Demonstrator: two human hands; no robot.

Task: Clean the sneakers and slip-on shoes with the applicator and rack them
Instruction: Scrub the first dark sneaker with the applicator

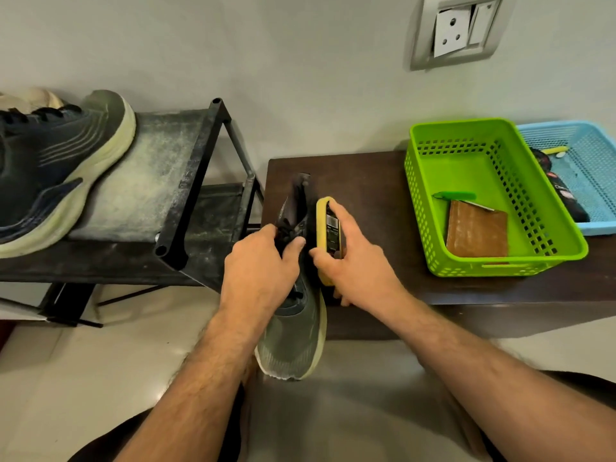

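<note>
My left hand (261, 261) grips a grey-green sneaker (293, 338) at its laces, holding it on edge with the toe pointing toward me, at the left front edge of a dark wooden table (366, 181). My right hand (353, 261) holds a yellow shoe applicator (325, 228) with a black label, pressed against the sneaker's right side near the collar. A dark blue sneaker (53, 175) with a pale sole lies on the top shelf of a black metal shoe rack (186, 181) at the left.
A green plastic basket (493, 261) on the table holds a brown cloth (476, 231) and a green item. Behind it, a blue basket (593, 175) holds dark items. A wall socket (456, 31) is above. Pale floor tiles lie below.
</note>
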